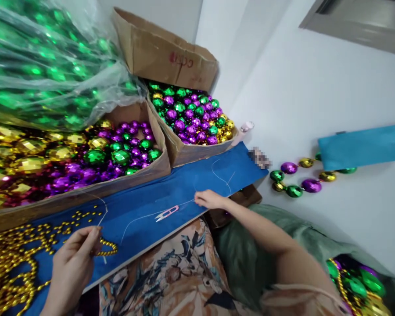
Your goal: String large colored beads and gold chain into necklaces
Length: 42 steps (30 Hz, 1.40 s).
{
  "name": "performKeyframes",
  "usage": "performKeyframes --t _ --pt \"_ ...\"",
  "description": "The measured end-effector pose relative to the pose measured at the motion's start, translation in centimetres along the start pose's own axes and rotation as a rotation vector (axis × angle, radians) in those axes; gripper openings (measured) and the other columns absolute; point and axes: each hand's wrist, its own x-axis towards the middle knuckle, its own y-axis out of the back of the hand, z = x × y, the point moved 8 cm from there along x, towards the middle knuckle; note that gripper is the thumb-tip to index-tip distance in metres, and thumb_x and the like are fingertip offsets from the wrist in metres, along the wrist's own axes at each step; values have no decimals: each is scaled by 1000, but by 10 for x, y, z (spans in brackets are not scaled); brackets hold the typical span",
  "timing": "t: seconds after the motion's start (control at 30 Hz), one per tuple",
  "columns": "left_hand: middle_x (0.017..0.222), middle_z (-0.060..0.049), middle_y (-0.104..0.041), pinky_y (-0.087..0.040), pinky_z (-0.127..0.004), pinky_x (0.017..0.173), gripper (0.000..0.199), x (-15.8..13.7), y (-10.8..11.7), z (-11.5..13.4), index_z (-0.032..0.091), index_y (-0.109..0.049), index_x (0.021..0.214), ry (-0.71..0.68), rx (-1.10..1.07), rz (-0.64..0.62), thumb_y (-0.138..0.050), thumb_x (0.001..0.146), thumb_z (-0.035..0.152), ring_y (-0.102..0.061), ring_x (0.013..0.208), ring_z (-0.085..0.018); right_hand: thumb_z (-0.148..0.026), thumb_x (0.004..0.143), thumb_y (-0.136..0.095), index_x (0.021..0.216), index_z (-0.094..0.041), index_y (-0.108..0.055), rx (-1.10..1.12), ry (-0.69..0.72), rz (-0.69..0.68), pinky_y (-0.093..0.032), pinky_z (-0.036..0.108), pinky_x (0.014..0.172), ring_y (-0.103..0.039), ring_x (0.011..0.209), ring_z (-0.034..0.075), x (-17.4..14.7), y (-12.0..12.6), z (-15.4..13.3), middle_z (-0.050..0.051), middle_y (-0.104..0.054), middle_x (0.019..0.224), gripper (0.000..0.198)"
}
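My left hand [79, 250] is closed in a pinch at the lower left. A white thread [102, 215] rises from its fingertips, and a short curve of small gold beads [110, 249] shows beside them. Farther right, my right hand [210, 199] is pinched on the end of a thin white thread [186, 202] above the blue cloth [184, 182]. Pink-handled thread snips [167, 213] lie on the cloth between my hands, blades pointing left. Another thread [222, 179] curls on the cloth beyond my right hand. Many gold bead strands [13, 263] are heaped left of my left hand.
Two cardboard boxes [174, 154] of shiny green, purple and gold beads line the table's far side. A clear bag [52, 74] of green beads rests on the left one. To the right are a large bead necklace [294, 191], a teal panel [365, 145] and a green sack [250, 245].
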Motion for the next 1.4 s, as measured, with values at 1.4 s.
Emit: performKeyframes --t 1.4 --pt "72 2 -58 -51 -24 62 29 -8 -40 44 17 -58 80 26 -344 -24 -77 69 36 -56 62 -10 -44 92 -55 131 -22 -48 209 510 363 -46 25 81 -62 92 15 47 -11 -185 7 -59 121 45"
